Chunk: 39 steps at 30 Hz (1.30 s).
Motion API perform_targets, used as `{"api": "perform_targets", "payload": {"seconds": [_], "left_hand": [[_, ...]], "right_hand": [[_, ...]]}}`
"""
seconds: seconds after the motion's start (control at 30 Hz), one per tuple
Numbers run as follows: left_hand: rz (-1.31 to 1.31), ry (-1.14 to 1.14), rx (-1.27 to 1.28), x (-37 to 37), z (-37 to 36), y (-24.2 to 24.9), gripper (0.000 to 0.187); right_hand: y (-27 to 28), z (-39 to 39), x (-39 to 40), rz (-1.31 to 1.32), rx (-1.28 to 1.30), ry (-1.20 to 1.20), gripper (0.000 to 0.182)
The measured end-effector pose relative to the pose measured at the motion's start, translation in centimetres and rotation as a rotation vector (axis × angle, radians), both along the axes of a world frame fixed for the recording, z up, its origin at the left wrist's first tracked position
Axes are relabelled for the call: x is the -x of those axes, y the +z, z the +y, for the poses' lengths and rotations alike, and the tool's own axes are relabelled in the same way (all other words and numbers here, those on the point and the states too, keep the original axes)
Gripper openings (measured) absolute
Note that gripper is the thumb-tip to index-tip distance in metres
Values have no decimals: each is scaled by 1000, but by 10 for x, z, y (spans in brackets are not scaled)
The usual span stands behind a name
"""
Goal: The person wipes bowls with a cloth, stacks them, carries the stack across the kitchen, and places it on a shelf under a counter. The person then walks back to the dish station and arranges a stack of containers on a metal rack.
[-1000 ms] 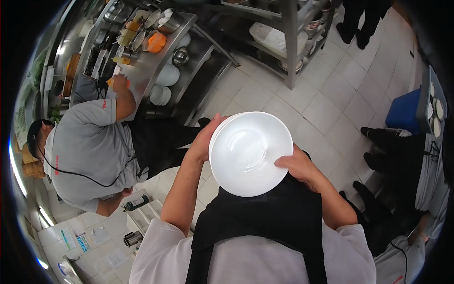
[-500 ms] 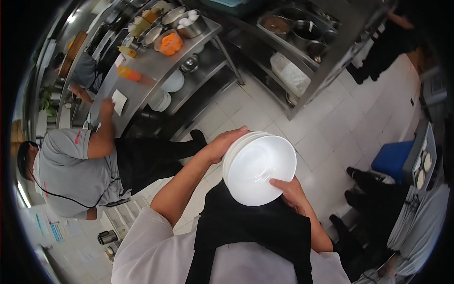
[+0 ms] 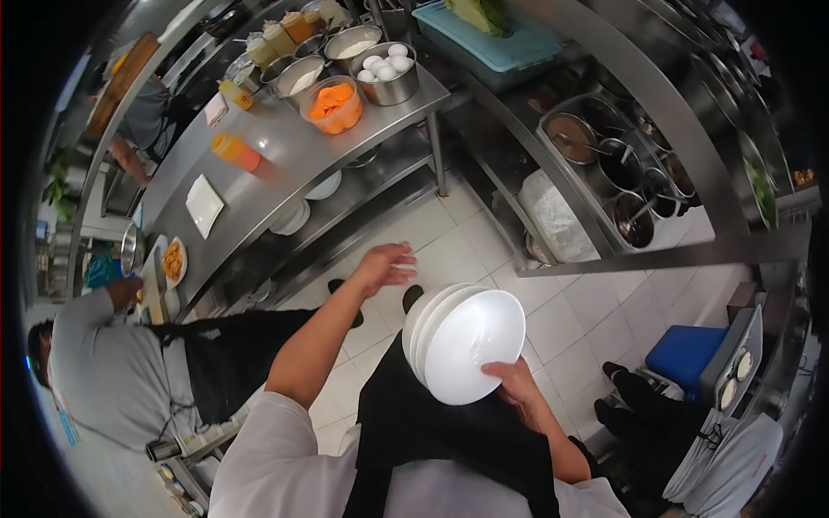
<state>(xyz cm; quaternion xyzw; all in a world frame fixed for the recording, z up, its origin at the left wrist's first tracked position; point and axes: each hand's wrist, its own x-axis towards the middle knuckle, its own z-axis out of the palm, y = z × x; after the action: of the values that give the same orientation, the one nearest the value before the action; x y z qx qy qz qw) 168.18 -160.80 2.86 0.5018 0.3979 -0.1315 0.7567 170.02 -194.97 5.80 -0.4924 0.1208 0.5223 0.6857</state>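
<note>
A stack of white bowls (image 3: 477,345) tilts in front of my black apron, with the front bowl's smooth inside facing up. My right hand (image 3: 516,382) grips the stack at its lower right, thumb over the front bowl's rim and the other fingers hidden behind. Away from the bowls, up and to the left, my left hand (image 3: 385,266) reaches over the floor with fingers stretched out and nothing in it.
A steel counter (image 3: 289,177) at upper left bears a tub of orange pieces (image 3: 335,104), a pot of eggs (image 3: 384,73) and a white plate (image 3: 205,205). A co-worker (image 3: 121,371) stands left; another person (image 3: 717,440) is lower right. Sauce pots (image 3: 620,164) sit on the right-hand shelving.
My left hand has let go of the bowls and moved up and left. My right hand still holds the stack, now slightly lower. The co-worker at left has moved farther along the counter.
</note>
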Motion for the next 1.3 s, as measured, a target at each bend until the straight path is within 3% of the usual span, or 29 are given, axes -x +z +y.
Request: {"api": "perform_targets", "payload": {"seconds": [0.23, 0.37, 0.43, 0.47, 0.53, 0.57, 0.63, 0.87, 0.93, 1.07, 1.13, 1.17, 1.3], "left_hand": [[91, 432, -263, -63, 163, -129, 29], [94, 565, -202, -97, 212, -197, 26], [204, 688, -339, -121, 233, -217, 25], [217, 683, -335, -122, 252, -248, 25], [45, 354, -666, -110, 297, -338, 25], [53, 347, -654, -118, 297, -343, 25], [-132, 734, -275, -133, 298, -330, 27], [-59, 776, -219, -176, 255, -296, 26], [-90, 774, 0, -186, 245, -287, 27], [12, 746, -132, -226, 209, -274, 31], [3, 525, -153, -237, 204, -272, 35], [1, 531, -154, -239, 202, -267, 35], [131, 542, -240, -194, 204, -236, 39]], "right_hand": [[-35, 56, 17, 196, 41, -87, 47], [-65, 73, 26, 280, 79, -148, 45], [-82, 75, 23, 287, 72, -137, 45], [-89, 76, 23, 298, 63, -138, 44], [-101, 75, 23, 338, 110, -134, 45], [-108, 72, 23, 295, 157, -85, 45], [-114, 69, 17, 251, 217, -26, 45], [-121, 75, 1, 225, 183, -70, 44], [-123, 79, -4, 185, 214, -20, 44], [-134, 104, -18, 171, 160, -16, 44], [-148, 114, -21, 162, 129, -37, 44], [-159, 117, -22, 114, 153, -16, 45], [-185, 152, -45, 67, 120, -17, 49]]}}
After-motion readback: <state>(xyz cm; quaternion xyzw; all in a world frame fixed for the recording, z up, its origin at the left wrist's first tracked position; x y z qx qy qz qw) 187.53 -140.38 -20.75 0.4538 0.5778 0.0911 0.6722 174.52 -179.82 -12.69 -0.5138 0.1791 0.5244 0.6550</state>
